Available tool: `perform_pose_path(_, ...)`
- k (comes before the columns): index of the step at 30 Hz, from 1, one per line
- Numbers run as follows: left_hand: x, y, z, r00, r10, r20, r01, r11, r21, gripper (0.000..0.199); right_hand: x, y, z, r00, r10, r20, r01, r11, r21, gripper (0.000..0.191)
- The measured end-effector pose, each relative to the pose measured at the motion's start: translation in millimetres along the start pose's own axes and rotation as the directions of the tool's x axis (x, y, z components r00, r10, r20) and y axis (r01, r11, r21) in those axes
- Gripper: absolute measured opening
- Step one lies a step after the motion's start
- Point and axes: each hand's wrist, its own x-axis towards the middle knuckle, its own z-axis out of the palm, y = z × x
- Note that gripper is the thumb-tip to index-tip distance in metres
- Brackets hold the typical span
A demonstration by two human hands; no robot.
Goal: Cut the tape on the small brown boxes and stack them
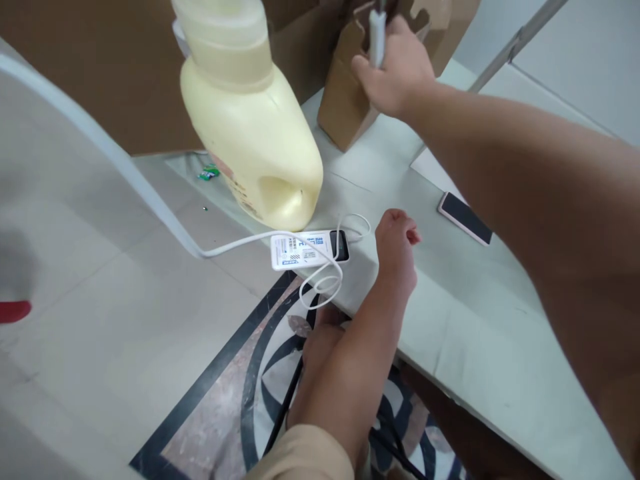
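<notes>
My right hand (pixel 400 67) reaches far across the table and is closed around a tool with a pale grey handle (pixel 377 40). The tool's dark end is cut off by the top of the view, so its kind is unclear. Just behind this hand stands a small brown cardboard box (pixel 345 100) with cut-out top flaps. My left hand (pixel 397 243) rests on the table with its fingers curled in; nothing shows in them. Left of it lies a white device (pixel 303 251) with a blue-printed label, a dark window and a looped white cable (pixel 320 303).
A large pale-yellow jug (pixel 260 133) stands at the table's (pixel 480 347) left edge. A phone (pixel 465 218) lies on the right, near a metal pole (pixel 520 43). Green wrapper scraps (pixel 209 173) sit beside the jug. The white cable runs off to the upper left.
</notes>
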Motion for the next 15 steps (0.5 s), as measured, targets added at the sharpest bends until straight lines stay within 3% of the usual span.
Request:
perform_pose_path(3,-2,1,-0.4,1.0,0.016,-0.008,-0.016,1.0,0.011,0.021,-21,17,-6,0.997,0.077,0.02,-0.077,0.997,-0.012,0.064)
perform_pose_path(8,-3,2,-1.9,0.98,0.17,-0.106,-0.152,0.975,0.163,0.024,-79,58,-20,0.993,0.09,-0.079,-0.096,0.992,-0.079,0.039)
perform_pose_path(10,-4,3,-3.3,0.932,0.321,-0.165,-0.275,0.928,0.253,0.024,-123,81,-27,0.984,0.069,-0.162,-0.082,0.994,-0.076,0.026)
perform_pose_path(12,-5,3,-5.3,0.856,0.481,-0.188,-0.397,0.846,0.355,0.019,-182,108,-38,0.961,-0.029,-0.274,0.033,0.999,0.01,0.028)
perform_pose_path(13,-6,1,-6.5,0.822,0.543,-0.171,-0.446,0.801,0.4,0.016,-215,123,-44,0.943,-0.042,-0.33,0.058,0.998,0.039,0.031)
perform_pose_path(15,-5,-5,-8.5,0.78,0.622,-0.072,-0.533,0.72,0.444,0.014,-286,150,-59,0.912,0.019,-0.41,-0.011,1.0,0.021,0.037)
